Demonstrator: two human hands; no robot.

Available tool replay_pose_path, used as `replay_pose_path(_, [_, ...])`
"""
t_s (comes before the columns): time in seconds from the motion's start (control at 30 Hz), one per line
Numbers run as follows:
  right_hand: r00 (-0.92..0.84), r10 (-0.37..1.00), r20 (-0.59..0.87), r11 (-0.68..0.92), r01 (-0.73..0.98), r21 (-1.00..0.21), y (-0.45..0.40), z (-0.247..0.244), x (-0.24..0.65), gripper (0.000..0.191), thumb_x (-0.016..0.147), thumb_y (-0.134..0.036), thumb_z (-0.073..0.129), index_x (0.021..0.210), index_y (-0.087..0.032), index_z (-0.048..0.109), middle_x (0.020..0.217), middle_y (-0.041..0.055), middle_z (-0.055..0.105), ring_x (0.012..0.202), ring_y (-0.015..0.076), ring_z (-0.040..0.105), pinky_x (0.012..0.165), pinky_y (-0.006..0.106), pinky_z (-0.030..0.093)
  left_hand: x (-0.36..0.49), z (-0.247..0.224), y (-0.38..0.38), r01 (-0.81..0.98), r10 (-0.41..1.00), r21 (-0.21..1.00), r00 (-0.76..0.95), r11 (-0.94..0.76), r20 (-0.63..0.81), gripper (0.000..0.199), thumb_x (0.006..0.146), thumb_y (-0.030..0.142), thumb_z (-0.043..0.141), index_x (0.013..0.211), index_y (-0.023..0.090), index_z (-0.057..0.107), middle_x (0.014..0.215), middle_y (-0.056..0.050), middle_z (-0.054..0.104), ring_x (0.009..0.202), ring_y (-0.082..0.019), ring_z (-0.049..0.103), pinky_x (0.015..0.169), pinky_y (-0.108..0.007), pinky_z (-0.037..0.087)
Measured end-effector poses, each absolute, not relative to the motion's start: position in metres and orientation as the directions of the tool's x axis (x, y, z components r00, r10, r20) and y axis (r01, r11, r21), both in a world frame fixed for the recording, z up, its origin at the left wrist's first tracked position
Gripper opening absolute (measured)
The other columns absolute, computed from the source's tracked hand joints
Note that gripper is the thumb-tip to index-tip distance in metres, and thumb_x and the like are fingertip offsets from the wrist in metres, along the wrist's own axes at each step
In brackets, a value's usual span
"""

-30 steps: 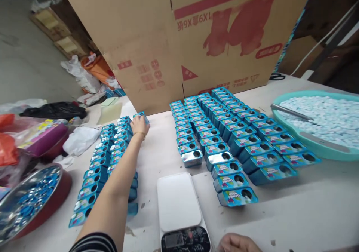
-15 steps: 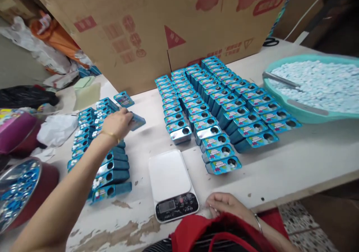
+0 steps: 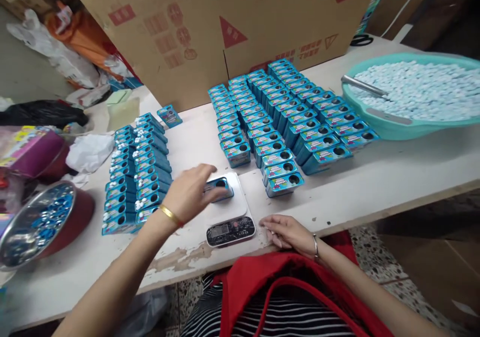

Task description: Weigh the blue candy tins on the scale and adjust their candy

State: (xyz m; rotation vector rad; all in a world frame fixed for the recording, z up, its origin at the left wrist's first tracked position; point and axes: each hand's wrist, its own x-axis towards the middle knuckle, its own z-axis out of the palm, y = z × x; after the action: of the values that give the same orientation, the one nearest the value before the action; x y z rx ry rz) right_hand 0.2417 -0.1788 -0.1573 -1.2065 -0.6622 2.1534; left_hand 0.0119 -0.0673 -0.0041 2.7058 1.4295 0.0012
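A blue box (image 3: 228,192) rests on the white scale (image 3: 239,206), apparently for weighing; the left hand (image 3: 189,193) spreads open beside it (contact uncertain), while the right hand's (image 3: 287,232) grip is unclear.

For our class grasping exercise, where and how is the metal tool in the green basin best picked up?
Probably take the metal tool by its left end, from above: that end lies at the basin's rim, outside the white pieces, while the other meets them.
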Motion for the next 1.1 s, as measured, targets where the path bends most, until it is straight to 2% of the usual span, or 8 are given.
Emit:
replay_pose_path(0.1, [-0.371,0.708,-0.601,-0.696,-0.226,-0.681,-0.174,-0.155,0.236,0.082,0.062,-0.054,0.071,0.125,-0.007,0.047,0.059,-0.0025,0.056,0.039,0.0036,0.039,0.038,0.017,0.015,-0.022,-0.014,-0.080,0.914,0.944,0.240,0.322,-0.328,0.065,0.037,0.092,0.041,0.035,0.115,0.017,0.051,0.106,-0.010,0.063,0.094,-0.020,0.061,0.083,-0.034,0.048])
replay_pose_path(0.23, [-0.403,0.729,-0.554,-0.634,-0.090,-0.768,-0.162,-0.151,0.229,0.087,0.069,-0.050,0.066,0.138,-0.005,0.038,0.059,-0.0036,0.055,0.040,0.0046,0.038,0.038,0.018,0.020,-0.060,-0.064,-0.120,0.923,0.971,0.384,0.063,0.031,-0.231,0.038,0.085,0.028,0.033,0.111,0.013,0.055,0.088,-0.010,0.066,0.073,-0.018,0.064,0.069,-0.032,0.050])
replay_pose_path(0.37, [-0.499,0.708,-0.500,-0.533,0.088,-0.842,-0.147,-0.148,0.226,0.063,0.073,-0.051,0.059,0.119,-0.008,0.056,0.056,-0.0046,0.050,0.039,0.0045,0.034,0.037,0.019,0.020,-0.064,-0.115,-0.162,0.817,0.897,0.535,0.052,0.215,-0.440,0.039,0.078,0.026,0.035,0.107,0.014,0.058,0.076,-0.005,0.065,0.061,-0.014,0.062,0.059,-0.027,0.050])
replay_pose_path(0.5, [-0.554,0.696,-0.456,-0.455,0.151,-0.878,-0.133,-0.148,0.217,0.042,0.076,-0.048,0.056,0.093,-0.010,0.062,0.057,-0.0030,0.051,0.042,0.0044,0.036,0.041,0.019,0.023,-0.055,-0.133,-0.183,0.666,0.894,0.684,0.058,0.297,-0.445,0.035,0.078,0.029,0.036,0.101,0.017,0.059,0.067,-0.002,0.063,0.062,-0.015,0.062,0.059,-0.026,0.051])
replay_pose_path(0.67, [-0.504,0.696,-0.512,-0.468,0.222,-0.855,-0.118,-0.145,0.202,0.038,0.079,-0.037,0.054,0.103,-0.009,0.058,0.058,-0.0026,0.053,0.042,0.0062,0.038,0.042,0.020,0.024,-0.060,-0.130,-0.189,0.618,0.889,0.698,-0.005,0.362,-0.457,0.032,0.080,0.031,0.036,0.098,0.018,0.061,0.070,-0.003,0.061,0.061,-0.016,0.061,0.058,-0.028,0.051])
replay_pose_path(0.83, [-0.333,0.885,-0.324,-0.167,0.423,-0.890,-0.103,-0.117,0.204,0.020,0.081,-0.031,0.054,0.086,-0.013,0.059,0.063,0.0001,0.056,0.048,0.0078,0.044,0.048,0.021,0.035,-0.065,-0.108,-0.184,0.794,0.999,0.607,-0.013,0.036,-0.042,0.030,0.087,0.032,0.042,0.105,0.016,0.060,0.082,-0.007,0.063,0.075,-0.017,0.060,0.070,-0.030,0.050])
replay_pose_path(0.97, [-0.441,0.888,-0.130,0.042,0.360,-0.932,-0.084,-0.077,0.193,0.024,0.084,-0.036,0.053,0.079,-0.013,0.060,0.063,0.0001,0.056,0.052,0.0080,0.047,0.053,0.021,0.038,-0.058,-0.081,-0.167,0.885,0.929,0.409,0.062,-0.220,0.366,0.033,0.091,0.031,0.046,0.119,0.018,0.055,0.105,-0.011,0.059,0.099,-0.020,0.055,0.087,-0.037,0.046])
replay_pose_path(1.1, [-0.477,0.879,-0.028,0.195,0.411,-0.890,-0.060,-0.048,0.163,0.019,0.085,-0.026,0.057,0.076,-0.011,0.064,0.058,-0.0012,0.053,0.054,0.0077,0.047,0.056,0.021,0.036,-0.047,-0.070,-0.151,0.943,0.881,0.171,0.188,-0.285,0.435,0.037,0.089,0.036,0.050,0.124,0.023,0.051,0.135,-0.012,0.047,0.125,-0.028,0.042,0.102,-0.049,0.034])
